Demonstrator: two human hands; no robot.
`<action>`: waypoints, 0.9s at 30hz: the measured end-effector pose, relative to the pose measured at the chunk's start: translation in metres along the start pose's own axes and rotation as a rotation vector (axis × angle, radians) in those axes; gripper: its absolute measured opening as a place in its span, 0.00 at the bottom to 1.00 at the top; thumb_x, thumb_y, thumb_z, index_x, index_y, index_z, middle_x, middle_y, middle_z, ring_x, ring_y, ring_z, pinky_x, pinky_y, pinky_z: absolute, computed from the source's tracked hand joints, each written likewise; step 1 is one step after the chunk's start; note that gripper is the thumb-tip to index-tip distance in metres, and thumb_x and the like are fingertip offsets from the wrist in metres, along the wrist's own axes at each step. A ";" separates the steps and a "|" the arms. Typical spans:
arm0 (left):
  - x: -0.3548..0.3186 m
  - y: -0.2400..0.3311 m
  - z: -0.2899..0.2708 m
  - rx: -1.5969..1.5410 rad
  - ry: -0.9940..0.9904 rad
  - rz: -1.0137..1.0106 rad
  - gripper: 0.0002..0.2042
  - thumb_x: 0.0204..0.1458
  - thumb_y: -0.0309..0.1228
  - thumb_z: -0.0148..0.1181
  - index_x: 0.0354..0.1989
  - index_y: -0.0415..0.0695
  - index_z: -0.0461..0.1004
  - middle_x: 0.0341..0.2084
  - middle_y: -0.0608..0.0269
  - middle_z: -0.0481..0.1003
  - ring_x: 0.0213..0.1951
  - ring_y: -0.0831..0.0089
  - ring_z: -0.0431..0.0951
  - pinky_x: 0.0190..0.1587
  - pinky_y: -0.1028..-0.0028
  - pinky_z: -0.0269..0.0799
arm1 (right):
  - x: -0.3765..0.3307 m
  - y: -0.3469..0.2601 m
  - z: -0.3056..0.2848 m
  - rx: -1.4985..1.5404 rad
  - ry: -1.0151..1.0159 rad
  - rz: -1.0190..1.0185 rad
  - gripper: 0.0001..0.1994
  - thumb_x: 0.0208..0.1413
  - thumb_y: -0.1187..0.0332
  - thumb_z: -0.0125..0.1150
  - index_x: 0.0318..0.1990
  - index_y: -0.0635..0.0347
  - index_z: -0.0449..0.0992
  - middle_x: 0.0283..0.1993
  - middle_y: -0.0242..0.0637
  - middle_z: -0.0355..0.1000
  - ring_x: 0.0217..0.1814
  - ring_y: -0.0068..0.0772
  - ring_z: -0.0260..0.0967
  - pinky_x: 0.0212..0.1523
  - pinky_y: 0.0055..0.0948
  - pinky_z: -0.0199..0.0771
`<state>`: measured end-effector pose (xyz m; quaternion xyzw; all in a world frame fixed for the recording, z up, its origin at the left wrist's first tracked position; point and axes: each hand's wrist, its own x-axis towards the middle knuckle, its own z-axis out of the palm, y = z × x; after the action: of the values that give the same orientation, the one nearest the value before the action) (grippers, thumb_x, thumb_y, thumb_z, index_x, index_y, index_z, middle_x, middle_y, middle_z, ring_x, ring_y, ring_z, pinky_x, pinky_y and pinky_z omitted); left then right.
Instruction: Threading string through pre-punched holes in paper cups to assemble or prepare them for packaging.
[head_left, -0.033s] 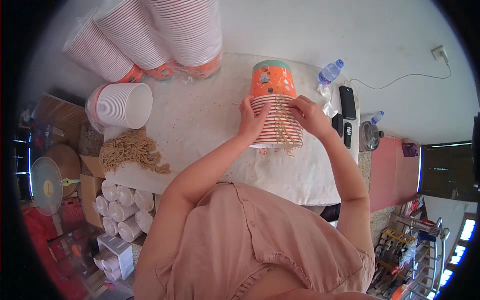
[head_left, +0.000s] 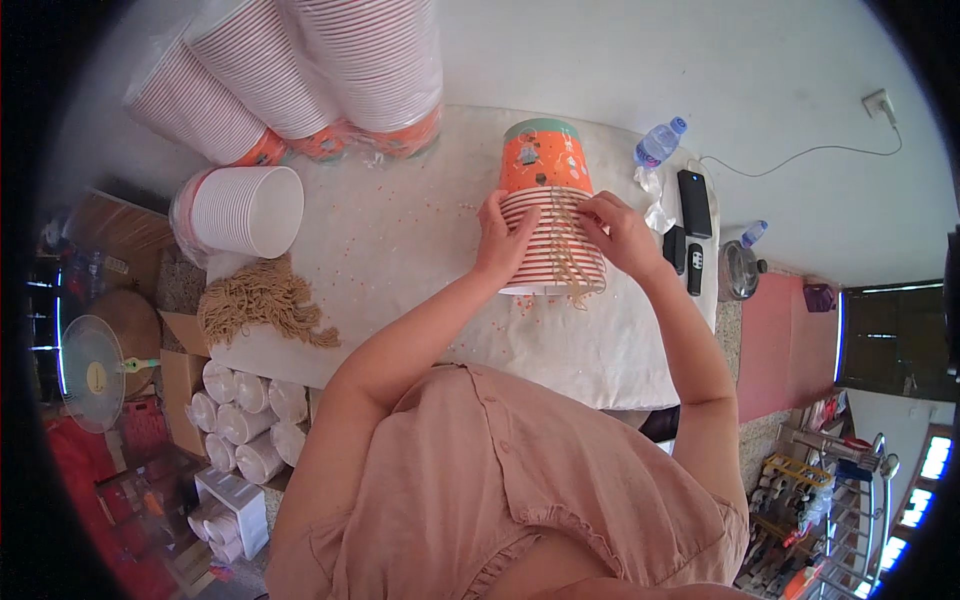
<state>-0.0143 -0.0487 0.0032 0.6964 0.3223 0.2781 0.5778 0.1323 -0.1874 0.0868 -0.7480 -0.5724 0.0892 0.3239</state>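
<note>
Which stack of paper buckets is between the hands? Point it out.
The orange, teal-edged stack with twine strands across its striped side, flanked by the left hand and right hand. The other bucket stacks are farther left, with no hand on them.

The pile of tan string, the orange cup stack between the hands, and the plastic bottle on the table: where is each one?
Pile of tan string (head_left: 258, 303): head view, middle of the heap.
Orange cup stack (head_left: 545, 240): head view, on its striped rims.
Plastic bottle (head_left: 657, 148): head view, on its body.

Smooth paper buckets (head_left: 543, 200), rough fibrous strands (head_left: 565, 245), matt cloth table cover (head_left: 400, 240), glossy clear plastic wrap (head_left: 362, 143), shiny plastic bottle (head_left: 660, 144)
</note>
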 end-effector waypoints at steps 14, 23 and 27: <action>-0.015 -0.014 0.004 -0.079 -0.090 0.031 0.41 0.55 0.49 0.58 0.66 0.35 0.45 0.62 0.42 0.51 0.64 0.54 0.53 0.66 0.61 0.49 | -0.071 -0.012 0.053 0.134 0.203 0.133 0.31 0.61 0.59 0.53 0.66 0.65 0.55 0.70 0.56 0.47 0.72 0.55 0.45 0.69 0.42 0.48; -0.013 -0.011 0.003 0.009 -0.102 0.041 0.41 0.53 0.49 0.59 0.65 0.34 0.45 0.62 0.41 0.50 0.64 0.52 0.52 0.66 0.61 0.49 | -0.069 -0.008 0.049 0.129 0.122 0.131 0.34 0.61 0.59 0.51 0.69 0.66 0.47 0.74 0.55 0.37 0.76 0.53 0.37 0.72 0.41 0.41; -0.013 -0.013 0.001 -0.010 -0.089 0.036 0.41 0.52 0.49 0.60 0.64 0.35 0.47 0.61 0.41 0.51 0.64 0.52 0.53 0.66 0.61 0.50 | -0.068 -0.009 0.050 0.248 0.149 0.205 0.34 0.62 0.59 0.50 0.70 0.65 0.46 0.74 0.54 0.36 0.77 0.50 0.35 0.72 0.38 0.40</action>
<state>-0.0240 -0.0578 -0.0095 0.7110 0.2821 0.2588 0.5899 0.0777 -0.2289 0.0379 -0.7614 -0.4521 0.1360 0.4444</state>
